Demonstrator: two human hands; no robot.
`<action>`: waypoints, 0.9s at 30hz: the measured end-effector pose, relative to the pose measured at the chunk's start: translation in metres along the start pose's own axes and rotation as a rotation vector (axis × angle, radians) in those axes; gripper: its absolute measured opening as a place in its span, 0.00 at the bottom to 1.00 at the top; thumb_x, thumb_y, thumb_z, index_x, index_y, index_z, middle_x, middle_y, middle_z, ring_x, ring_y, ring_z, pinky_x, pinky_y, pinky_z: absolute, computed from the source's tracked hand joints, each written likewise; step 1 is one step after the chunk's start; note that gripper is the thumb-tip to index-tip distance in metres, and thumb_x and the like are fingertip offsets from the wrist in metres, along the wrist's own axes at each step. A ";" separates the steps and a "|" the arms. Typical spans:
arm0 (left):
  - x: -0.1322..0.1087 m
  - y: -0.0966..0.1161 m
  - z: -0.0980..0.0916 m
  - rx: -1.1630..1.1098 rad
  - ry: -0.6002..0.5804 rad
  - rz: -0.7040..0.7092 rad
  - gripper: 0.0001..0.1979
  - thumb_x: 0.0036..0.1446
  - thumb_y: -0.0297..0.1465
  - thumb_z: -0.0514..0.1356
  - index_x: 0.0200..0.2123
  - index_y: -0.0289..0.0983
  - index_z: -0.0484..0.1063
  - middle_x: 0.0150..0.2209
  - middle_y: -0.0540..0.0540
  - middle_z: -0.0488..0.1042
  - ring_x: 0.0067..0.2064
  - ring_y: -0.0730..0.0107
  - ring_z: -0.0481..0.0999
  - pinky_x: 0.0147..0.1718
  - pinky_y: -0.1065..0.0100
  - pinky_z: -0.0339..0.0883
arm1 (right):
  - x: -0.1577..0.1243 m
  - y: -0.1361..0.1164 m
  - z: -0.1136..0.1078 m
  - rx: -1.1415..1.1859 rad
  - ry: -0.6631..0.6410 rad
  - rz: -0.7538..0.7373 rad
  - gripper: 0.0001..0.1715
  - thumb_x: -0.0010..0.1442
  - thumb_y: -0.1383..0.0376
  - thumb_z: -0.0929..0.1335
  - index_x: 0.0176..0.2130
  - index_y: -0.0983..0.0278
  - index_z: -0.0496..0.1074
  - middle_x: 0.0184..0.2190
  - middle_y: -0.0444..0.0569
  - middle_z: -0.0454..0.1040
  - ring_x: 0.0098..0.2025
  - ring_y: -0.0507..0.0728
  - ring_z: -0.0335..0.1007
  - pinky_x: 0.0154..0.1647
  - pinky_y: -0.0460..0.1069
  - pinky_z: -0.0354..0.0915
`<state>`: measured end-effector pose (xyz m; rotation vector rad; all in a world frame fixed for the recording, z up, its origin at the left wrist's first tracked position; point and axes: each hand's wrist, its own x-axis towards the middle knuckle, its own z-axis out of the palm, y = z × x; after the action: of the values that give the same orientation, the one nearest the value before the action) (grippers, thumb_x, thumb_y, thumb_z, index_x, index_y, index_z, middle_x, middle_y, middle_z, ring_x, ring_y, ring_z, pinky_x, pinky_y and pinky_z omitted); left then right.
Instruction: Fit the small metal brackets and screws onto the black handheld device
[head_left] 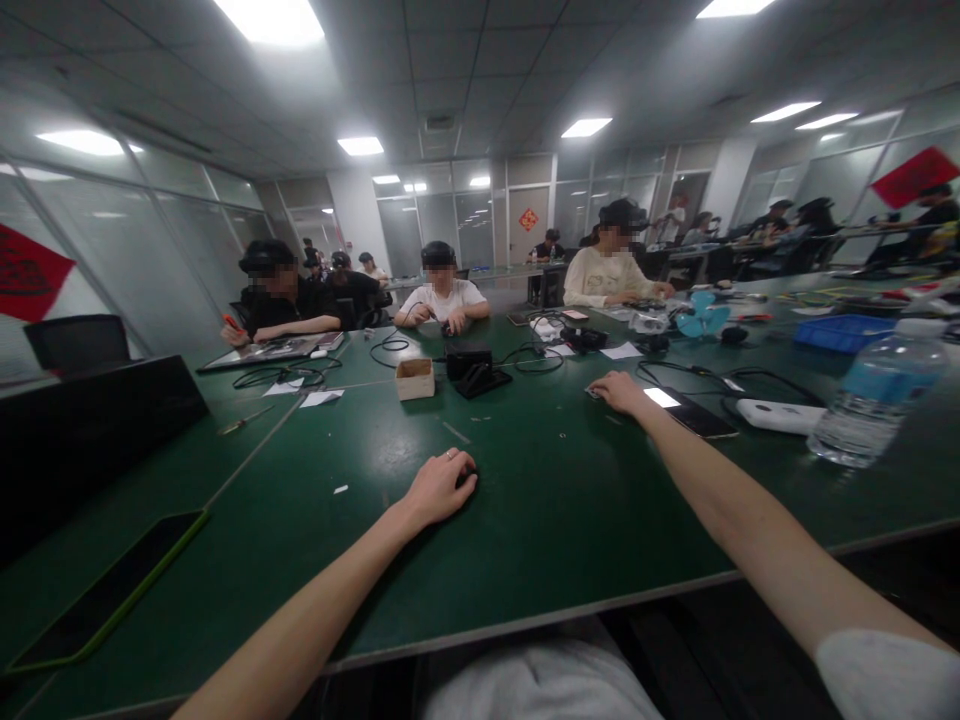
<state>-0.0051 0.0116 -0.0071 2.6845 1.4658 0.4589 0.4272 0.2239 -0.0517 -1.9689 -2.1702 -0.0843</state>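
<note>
My left hand (439, 488) rests on the green table (525, 520), its fingers curled over a small black rounded object (467, 474) that looks like a computer mouse. Most of that object is hidden under the palm. Farther forward and to the right, my right hand (621, 391) has its fingertips closed on a small greyish piece (591, 392) lying at the table top. What kind of piece it is cannot be made out. Just right of this hand lies a dark phone (694, 415) with a bright reflection on it.
A small cardboard box (415, 380) and a black stand (476, 372) are ahead. To the right are a white device (780, 415), a water bottle (862, 400) and a blue tray (844, 333). A green-edged phone (112, 590) lies left. Several people sit across the table.
</note>
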 end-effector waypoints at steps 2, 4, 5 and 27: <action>0.000 0.000 0.000 -0.005 0.001 0.002 0.09 0.59 0.34 0.53 0.40 0.39 0.68 0.37 0.47 0.71 0.37 0.67 0.73 0.37 0.66 0.65 | 0.000 0.000 0.000 -0.015 0.043 0.004 0.24 0.63 0.54 0.60 0.54 0.60 0.68 0.50 0.57 0.67 0.52 0.62 0.59 0.54 0.54 0.54; 0.000 0.000 0.000 -0.003 0.003 0.009 0.09 0.59 0.34 0.52 0.40 0.39 0.68 0.37 0.47 0.71 0.37 0.67 0.73 0.37 0.66 0.65 | 0.000 0.000 0.000 -0.027 0.080 0.056 0.30 0.62 0.50 0.60 0.57 0.63 0.65 0.51 0.60 0.66 0.53 0.65 0.59 0.53 0.56 0.54; 0.000 0.000 0.000 0.000 0.003 0.011 0.09 0.59 0.34 0.52 0.40 0.39 0.68 0.37 0.47 0.71 0.37 0.67 0.73 0.37 0.66 0.65 | -0.001 -0.001 0.000 -0.026 0.089 0.099 0.33 0.62 0.48 0.59 0.58 0.64 0.63 0.51 0.62 0.65 0.53 0.66 0.59 0.53 0.57 0.55; -0.001 0.001 -0.003 -0.012 -0.017 -0.004 0.09 0.59 0.35 0.52 0.40 0.39 0.68 0.38 0.47 0.71 0.37 0.67 0.72 0.37 0.66 0.65 | -0.013 -0.011 -0.006 0.059 0.163 0.380 0.42 0.57 0.41 0.56 0.59 0.66 0.57 0.55 0.67 0.57 0.57 0.75 0.53 0.53 0.68 0.50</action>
<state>-0.0052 0.0098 -0.0040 2.6687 1.4592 0.4421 0.4180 0.2091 -0.0476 -2.2146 -1.6514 -0.1140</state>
